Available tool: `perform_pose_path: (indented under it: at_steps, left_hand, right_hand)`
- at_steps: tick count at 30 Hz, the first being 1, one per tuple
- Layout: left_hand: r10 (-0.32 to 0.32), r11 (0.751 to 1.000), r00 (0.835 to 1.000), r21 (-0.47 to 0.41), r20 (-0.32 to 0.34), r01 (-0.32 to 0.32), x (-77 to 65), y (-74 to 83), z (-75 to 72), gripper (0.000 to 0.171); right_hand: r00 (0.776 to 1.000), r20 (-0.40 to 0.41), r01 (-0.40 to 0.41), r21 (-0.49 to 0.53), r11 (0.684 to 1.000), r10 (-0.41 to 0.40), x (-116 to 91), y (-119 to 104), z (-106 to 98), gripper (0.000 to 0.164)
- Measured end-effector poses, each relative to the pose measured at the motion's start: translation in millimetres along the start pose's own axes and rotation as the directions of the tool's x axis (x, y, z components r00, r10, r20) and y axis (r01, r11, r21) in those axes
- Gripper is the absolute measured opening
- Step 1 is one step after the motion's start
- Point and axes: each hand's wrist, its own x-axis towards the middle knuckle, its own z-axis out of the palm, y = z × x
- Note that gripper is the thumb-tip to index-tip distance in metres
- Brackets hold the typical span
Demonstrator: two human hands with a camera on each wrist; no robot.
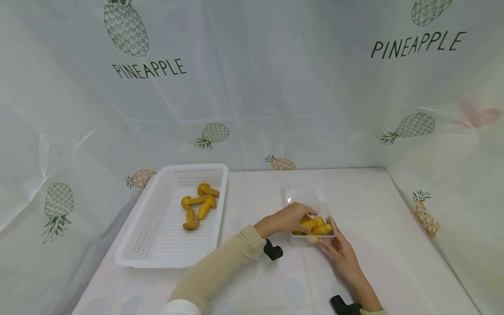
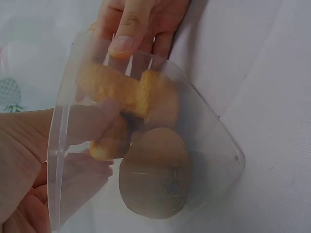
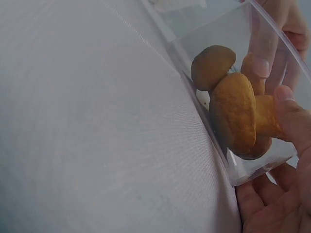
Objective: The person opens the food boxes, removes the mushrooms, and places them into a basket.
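Note:
A clear plastic box (image 1: 301,242) on the table contains several yellow-brown mushrooms (image 1: 322,229) with rounded caps and thick stems. From the left, my left hand (image 1: 289,220) reaches in over the rim, its thumb and fingers curled about a mushroom (image 2: 111,143) inside. My right hand (image 1: 346,258) grips the box at its right side, fingers along the outer wall and thumb at the front. In the right wrist view, mushroom caps (image 3: 233,109) show through the wall near the right thumb. The left fingertips are partly hidden among the mushrooms.
A white perforated basket (image 1: 157,245) stands at left with several more mushrooms (image 1: 206,208) inside. The box's clear lid (image 1: 303,194) stands open behind it. A pineapple-printed sheet (image 1: 252,87) hangs around the table's back and sides.

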Motion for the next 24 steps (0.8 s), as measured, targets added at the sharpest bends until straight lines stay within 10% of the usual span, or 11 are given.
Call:
perform_pose_path:
  at_steps: [12,24]
  left_hand:
    - [-0.015,0.991,1.0,0.136,0.011,0.014,0.6,2.7,3.7,0.043]
    - [0.022,0.995,0.997,-0.092,-0.073,-0.029,-3.9,0.2,1.2,0.032]
  right_hand:
    - [1.0,0.021,-0.02,-0.002,1.0,0.02,-0.9,-0.3,-0.7,0.08]
    - [1.0,0.019,0.009,0.066,0.998,-0.01,-0.4,3.7,-0.4,0.08]
